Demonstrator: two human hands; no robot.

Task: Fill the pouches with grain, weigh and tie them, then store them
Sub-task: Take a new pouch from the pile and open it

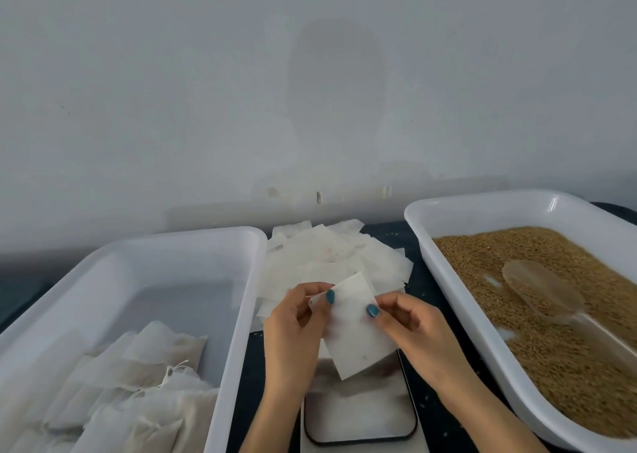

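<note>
Head view, flat white pouch (358, 328) (empty), pinched

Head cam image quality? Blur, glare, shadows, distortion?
Head view: soft overall, the scoop looks smeared; wide-angle distortion bows the grain tray rim, with a small glare streak at its far corner; a head-shaped shadow lies on the wall; the empty pouch is readable.

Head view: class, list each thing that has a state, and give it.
Pouch: empty, flat, pinched by both hands.
Left hand: pinching pouch.
Right hand: pinching pouch.
Left tray: partly filled with tied pouches.
Right tray: holds grain.
Scoop: lying in grain.
Pouch pile: flat, unfilled.
</note>
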